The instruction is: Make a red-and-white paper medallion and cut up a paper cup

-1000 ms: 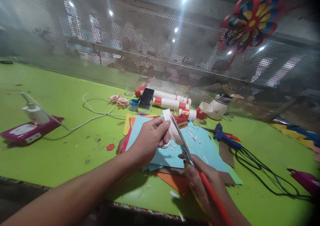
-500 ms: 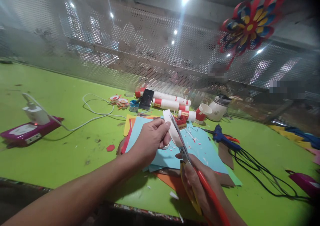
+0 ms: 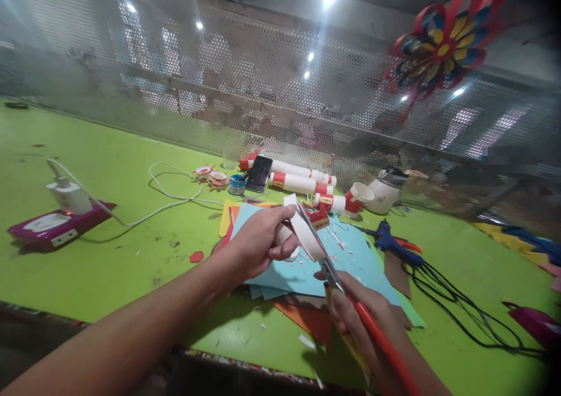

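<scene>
My left hand [image 3: 267,236] pinches a curved strip of white paper [image 3: 307,236] between thumb and fingers. My right hand [image 3: 363,308] is closed round the red and yellow handles of a pair of scissors [image 3: 332,274]. The scissor blades point away from me and lie along the right edge of the strip. Both hands are held over light blue paper sheets [image 3: 370,273], which are scattered with small white and red scraps. Partly hidden behind the blades is a small red piece [image 3: 319,216] with a printed label.
Behind the sheets are red-and-white paper tubes [image 3: 291,183], a phone [image 3: 259,173], a blue jar [image 3: 236,184], a paper cup [image 3: 359,197] and a kettle-like pot [image 3: 384,190]. A blue glue gun [image 3: 397,244] with looped black cable lies right. A purple power strip [image 3: 61,226] is left.
The white strip now bows out in a wider curve, and the scissors have shifted slightly right and down. My left hand has moved a little left. The view has shifted slightly.
</scene>
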`<action>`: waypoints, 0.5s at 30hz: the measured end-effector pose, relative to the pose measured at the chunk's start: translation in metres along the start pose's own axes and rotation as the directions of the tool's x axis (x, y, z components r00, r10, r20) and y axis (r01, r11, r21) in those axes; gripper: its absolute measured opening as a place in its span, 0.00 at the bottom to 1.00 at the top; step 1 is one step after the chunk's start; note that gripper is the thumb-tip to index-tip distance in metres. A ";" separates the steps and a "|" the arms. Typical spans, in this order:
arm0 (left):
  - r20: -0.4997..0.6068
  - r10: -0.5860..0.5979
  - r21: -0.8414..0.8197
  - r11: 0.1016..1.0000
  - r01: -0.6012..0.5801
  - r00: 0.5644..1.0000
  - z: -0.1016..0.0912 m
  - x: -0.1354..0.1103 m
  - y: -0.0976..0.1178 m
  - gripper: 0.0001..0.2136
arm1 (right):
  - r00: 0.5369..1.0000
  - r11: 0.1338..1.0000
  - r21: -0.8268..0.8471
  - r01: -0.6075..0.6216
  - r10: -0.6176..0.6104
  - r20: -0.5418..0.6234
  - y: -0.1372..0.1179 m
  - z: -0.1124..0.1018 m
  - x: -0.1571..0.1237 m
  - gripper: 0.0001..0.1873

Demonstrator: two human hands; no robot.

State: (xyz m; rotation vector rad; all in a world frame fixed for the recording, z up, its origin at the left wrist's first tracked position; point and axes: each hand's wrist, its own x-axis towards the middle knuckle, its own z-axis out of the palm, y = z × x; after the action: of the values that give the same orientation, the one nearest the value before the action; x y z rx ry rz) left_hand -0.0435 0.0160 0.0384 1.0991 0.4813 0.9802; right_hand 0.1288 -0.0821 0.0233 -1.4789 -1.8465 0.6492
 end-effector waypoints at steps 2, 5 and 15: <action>-0.001 0.018 0.055 0.998 -0.018 1.000 0.001 -0.001 -0.001 0.21 | 1.000 1.000 -0.002 -0.011 0.011 0.024 0.001 -0.002 -0.002 0.24; -0.026 0.075 0.120 0.990 -0.071 0.997 0.004 -0.002 -0.002 0.21 | 0.999 0.999 0.033 -0.032 0.031 0.027 0.002 -0.002 -0.005 0.25; -0.130 0.129 0.205 0.974 -0.101 0.983 0.008 -0.002 -0.005 0.22 | 0.998 0.995 0.082 -0.063 0.062 0.021 0.003 0.009 -0.005 0.26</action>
State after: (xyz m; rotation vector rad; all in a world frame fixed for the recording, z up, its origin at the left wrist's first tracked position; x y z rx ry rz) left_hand -0.0365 0.0090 0.0374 1.2511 0.6477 1.1366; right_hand 0.1248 -0.0863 0.0147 -1.4860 -1.7719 0.7625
